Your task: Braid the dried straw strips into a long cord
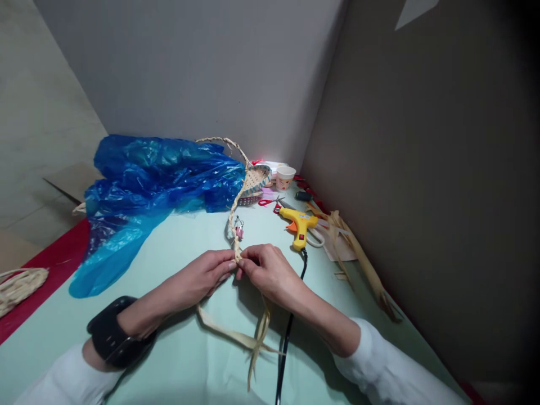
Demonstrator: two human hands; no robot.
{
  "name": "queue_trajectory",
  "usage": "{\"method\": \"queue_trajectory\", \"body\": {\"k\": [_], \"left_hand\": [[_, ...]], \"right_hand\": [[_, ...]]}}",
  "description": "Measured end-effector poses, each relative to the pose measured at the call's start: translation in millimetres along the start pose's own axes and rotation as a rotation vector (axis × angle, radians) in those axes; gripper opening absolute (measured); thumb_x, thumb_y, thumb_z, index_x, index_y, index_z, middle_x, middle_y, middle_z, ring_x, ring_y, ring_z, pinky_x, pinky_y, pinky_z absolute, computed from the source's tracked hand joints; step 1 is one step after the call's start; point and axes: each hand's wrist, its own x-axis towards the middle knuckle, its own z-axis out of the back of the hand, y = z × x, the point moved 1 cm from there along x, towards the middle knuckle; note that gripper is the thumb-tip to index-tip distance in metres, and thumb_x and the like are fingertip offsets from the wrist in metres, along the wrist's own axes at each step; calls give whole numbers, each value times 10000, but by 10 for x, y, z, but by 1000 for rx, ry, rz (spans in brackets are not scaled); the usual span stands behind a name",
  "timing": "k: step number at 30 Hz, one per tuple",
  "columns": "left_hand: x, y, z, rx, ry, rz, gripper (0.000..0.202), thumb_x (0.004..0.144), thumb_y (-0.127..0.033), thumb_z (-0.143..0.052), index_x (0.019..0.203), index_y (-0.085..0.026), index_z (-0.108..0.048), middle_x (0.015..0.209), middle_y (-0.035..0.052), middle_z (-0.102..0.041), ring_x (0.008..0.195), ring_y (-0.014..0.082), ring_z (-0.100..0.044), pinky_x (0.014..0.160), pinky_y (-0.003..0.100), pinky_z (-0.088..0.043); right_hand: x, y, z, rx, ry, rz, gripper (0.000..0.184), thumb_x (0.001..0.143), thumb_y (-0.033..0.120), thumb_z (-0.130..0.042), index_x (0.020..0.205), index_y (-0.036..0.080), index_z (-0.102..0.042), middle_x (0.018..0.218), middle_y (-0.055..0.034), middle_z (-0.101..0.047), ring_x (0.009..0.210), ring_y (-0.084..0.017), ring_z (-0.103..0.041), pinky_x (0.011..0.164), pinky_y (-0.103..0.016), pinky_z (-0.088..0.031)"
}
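Observation:
A pale braided cord, seemingly of dried husk, runs from behind the blue plastic bag down to my fingers. My left hand pinches its near end from the left, fingers closed. From the right, my right hand pinches the same spot with thumb and forefinger. Loose husk strips trail below both hands over the pale green table cover. Just beyond my fingers, a small pink item with a dark clip lies beside the braid.
The crumpled blue plastic bag fills the back left. Beside it are a woven basket, a paper cup and red-handled scissors. A yellow glue gun trails a black cable. Dry husks lie right, coiled braid left.

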Motion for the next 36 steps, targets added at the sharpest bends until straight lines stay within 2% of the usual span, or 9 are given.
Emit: {"method": "queue_trajectory", "body": {"k": [3, 5, 10, 18, 22, 25, 31, 33, 36], "left_hand": [[-21, -31, -26, 350, -104, -66, 173, 884, -237, -379, 751, -196, -482, 719, 4, -546, 657, 150, -460, 638, 279, -344], [-37, -55, -75, 424, -173, -60, 175, 889, -236, -344, 762, -205, -461, 713, 2, -539, 643, 163, -455, 647, 299, -337], [-18, -80, -147, 210, -285, -3, 237, 895, -314, -340, 724, -205, -462, 756, 8, -542, 725, 179, -457, 717, 311, -334], [76, 103, -121, -54, -308, 88, 328, 807, -424, -433, 576, -223, -314, 547, -69, -287, 536, 116, -263, 511, 259, -216], [85, 92, -147, -119, -358, 117, 341, 753, -417, -476, 533, -224, -301, 515, -73, -256, 528, 107, -231, 496, 253, -186], [82, 86, -169, -194, -357, 129, 315, 716, -403, -493, 525, -218, -325, 510, -74, -277, 514, 99, -241, 484, 244, -193], [15, 72, -201, -377, -284, 171, 295, 722, -441, -488, 592, -226, -334, 510, -86, -295, 453, 80, -238, 430, 226, -191], [-27, 34, -195, -422, -283, 160, 308, 731, -463, -502, 624, -218, -349, 547, -79, -321, 476, 77, -253, 444, 217, -203], [-73, 0, -166, -518, -190, 154, 337, 764, -465, -538, 632, -208, -364, 538, -91, -290, 473, 63, -208, 443, 213, -156]], "right_hand": [[-11, 27, 9, -83, -18, 22, 266, 842, 186, -478, 646, 158, -656, 561, 3, -594, 524, -91, -443, 535, -219, -267], [-25, 63, 27, -170, -33, 27, 257, 850, 187, -468, 663, 162, -642, 601, -20, -633, 534, -101, -466, 538, -232, -260], [-67, 141, 50, -452, -61, 20, 226, 854, 211, -467, 721, 172, -645, 655, -73, -677, 554, -134, -525, 535, -267, -224], [-120, 168, 60, -669, -32, 119, 230, 874, 190, -456, 751, 173, -650, 707, -82, -697, 585, -158, -604, 517, -298, -209], [-198, 267, 43, -795, -80, 179, 151, 764, 98, -520, 788, 165, -653, 763, -74, -686, 665, -195, -631, 512, -308, -223], [-265, 301, -108, -909, -136, 293, 192, 705, 38, -541, 829, 131, -655, 738, -80, -653, 665, -223, -621, 480, -301, -279], [-360, 271, -444, -1061, -357, 700, 233, 644, 0, -521, 832, 45, -653, 689, -117, -614, 563, -248, -566, 401, -314, -380], [-382, 258, -486, -1063, -369, 770, 217, 657, 0, -504, 813, 42, -649, 698, -136, -619, 576, -258, -575, 420, -327, -414], [-410, 240, -504, -1075, -364, 803, 236, 688, 5, -498, 866, 26, -653, 782, -171, -643, 658, -278, -603, 502, -356, -466]]}}
